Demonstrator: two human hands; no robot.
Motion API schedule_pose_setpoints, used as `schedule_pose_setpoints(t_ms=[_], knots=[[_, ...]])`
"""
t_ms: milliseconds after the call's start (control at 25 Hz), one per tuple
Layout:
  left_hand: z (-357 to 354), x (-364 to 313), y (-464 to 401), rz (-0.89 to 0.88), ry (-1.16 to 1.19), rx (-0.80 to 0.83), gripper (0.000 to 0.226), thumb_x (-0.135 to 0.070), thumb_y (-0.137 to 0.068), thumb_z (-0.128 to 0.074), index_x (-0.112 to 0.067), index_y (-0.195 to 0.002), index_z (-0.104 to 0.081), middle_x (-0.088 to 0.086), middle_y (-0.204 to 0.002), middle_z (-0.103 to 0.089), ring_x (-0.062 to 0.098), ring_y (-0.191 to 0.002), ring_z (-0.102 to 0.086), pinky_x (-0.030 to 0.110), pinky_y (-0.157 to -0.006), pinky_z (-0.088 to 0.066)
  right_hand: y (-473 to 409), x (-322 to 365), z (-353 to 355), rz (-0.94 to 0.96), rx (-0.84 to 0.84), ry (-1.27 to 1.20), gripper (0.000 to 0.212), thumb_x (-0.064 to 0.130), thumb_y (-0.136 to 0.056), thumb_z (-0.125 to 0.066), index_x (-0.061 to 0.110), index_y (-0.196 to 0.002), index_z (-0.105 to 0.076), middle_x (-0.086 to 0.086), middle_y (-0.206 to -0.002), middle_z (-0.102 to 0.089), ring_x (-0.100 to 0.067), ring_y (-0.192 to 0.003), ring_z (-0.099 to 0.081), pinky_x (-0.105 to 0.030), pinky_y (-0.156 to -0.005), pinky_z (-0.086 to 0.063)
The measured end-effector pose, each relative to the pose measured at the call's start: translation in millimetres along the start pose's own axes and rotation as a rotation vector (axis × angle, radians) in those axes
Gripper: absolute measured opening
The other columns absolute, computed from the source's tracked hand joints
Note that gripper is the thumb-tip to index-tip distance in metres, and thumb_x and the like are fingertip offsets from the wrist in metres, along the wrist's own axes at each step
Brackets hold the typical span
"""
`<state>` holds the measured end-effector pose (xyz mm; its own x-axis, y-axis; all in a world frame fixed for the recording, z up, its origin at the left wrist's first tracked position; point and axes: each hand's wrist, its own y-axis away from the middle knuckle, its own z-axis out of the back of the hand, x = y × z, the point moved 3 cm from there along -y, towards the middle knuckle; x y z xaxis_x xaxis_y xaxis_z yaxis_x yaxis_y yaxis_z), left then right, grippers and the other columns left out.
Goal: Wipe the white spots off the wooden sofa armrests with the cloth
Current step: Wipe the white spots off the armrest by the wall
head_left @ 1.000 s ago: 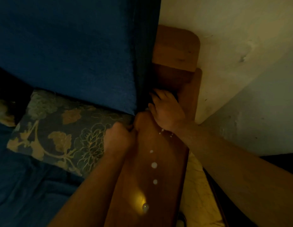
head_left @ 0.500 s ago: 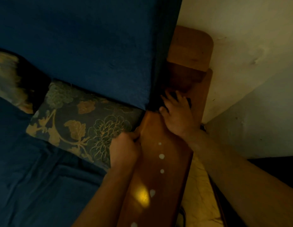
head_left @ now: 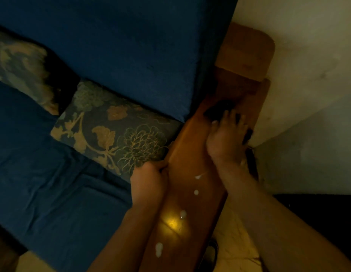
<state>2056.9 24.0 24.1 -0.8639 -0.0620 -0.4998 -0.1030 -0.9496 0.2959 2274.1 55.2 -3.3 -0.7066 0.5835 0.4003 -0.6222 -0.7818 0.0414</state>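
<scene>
Armrest (head_left: 192,173) with white spots (head_left: 196,192)

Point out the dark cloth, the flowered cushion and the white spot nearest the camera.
dark cloth (head_left: 217,109), head view, bare part beyond the fingers
flowered cushion (head_left: 119,132), head view, middle of its face
white spot (head_left: 159,249), head view, centre of the blob on the armrest

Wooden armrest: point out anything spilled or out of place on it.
White spots run in a row down the brown wooden sofa armrest: a smeared one, rounder ones, and a long blob. The right hand presses a dark cloth above them, so none under it.
</scene>
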Motion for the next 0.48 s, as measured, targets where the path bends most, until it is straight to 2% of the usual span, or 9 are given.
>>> schedule_pose_setpoints(t_ms=[120, 200, 240, 320, 400, 480], knots=[[0, 4, 11, 0.057, 0.006, -0.013, 0.027, -0.026, -0.098, -0.06, -0.034, -0.118, -0.075, 0.0, -0.099, -0.078, 0.019, -0.081, -0.069, 0.03, -0.073, -0.055, 35, 35, -20, 0.59, 0.199, 0.06, 0.047, 0.036, -0.106, -0.04, 0.014, -0.146, -0.051, -0.007, -0.156, -0.046, -0.032, -0.151, -0.028, -0.049, -0.124, -0.017], [-2, 4, 13, 0.077, 0.003, -0.044, 0.023, -0.025, -0.098, -0.06, -0.031, -0.111, -0.078, 0.002, -0.093, -0.078, 0.02, -0.078, -0.069, 0.036, -0.073, -0.058, 8, 42, -19, 0.845, 0.375, 0.083, 0.043, 0.041, -0.101, -0.044, 0.014, -0.126, -0.067, -0.008, -0.136, -0.064, -0.029, -0.138, -0.043, -0.043, -0.116, -0.028], [-2, 2, 14, 0.097, 0.007, -0.059, 0.023, -0.024, -0.099, -0.059, -0.03, -0.11, -0.078, 0.003, -0.093, -0.078, 0.021, -0.078, -0.069, 0.037, -0.074, -0.058, -8, 47, -19, 0.913, 0.416, 0.153, 0.042, 0.045, -0.099, -0.044, 0.015, -0.114, -0.07, -0.007, -0.123, -0.069, -0.027, -0.127, -0.049, -0.04, -0.108, -0.033], [-3, -2, 18, 0.121, 0.006, -0.074, 0.025, -0.023, -0.1, -0.058, -0.03, -0.115, -0.077, 0.002, -0.096, -0.078, 0.021, -0.08, -0.07, 0.038, -0.076, -0.059, -30, 56, -22, 0.9, 0.395, 0.297, 0.041, 0.05, -0.096, -0.044, 0.017, -0.1, -0.069, -0.004, -0.109, -0.069, -0.025, -0.113, -0.053, -0.04, -0.098, -0.035], [-4, -2, 20, 0.112, -0.002, -0.083, 0.026, -0.023, -0.1, -0.058, -0.031, -0.116, -0.076, 0.003, -0.096, -0.078, 0.022, -0.081, -0.07, 0.037, -0.075, -0.058, -10, 61, -25, 0.836, 0.325, 0.248, 0.04, 0.047, -0.097, -0.044, 0.017, -0.104, -0.069, -0.005, -0.114, -0.069, -0.027, -0.119, -0.051, -0.041, -0.103, -0.034], [-3, -2, 26, 0.089, -0.008, -0.084, 0.026, -0.022, -0.099, -0.057, -0.03, -0.113, -0.078, 0.006, -0.093, -0.078, 0.026, -0.08, -0.07, 0.034, -0.071, -0.054, 40, 44, -23, 0.94, 0.35, 0.126, 0.041, 0.045, -0.1, -0.041, 0.019, -0.119, -0.067, -0.003, -0.13, -0.066, -0.025, -0.133, -0.046, -0.041, -0.116, -0.028]])
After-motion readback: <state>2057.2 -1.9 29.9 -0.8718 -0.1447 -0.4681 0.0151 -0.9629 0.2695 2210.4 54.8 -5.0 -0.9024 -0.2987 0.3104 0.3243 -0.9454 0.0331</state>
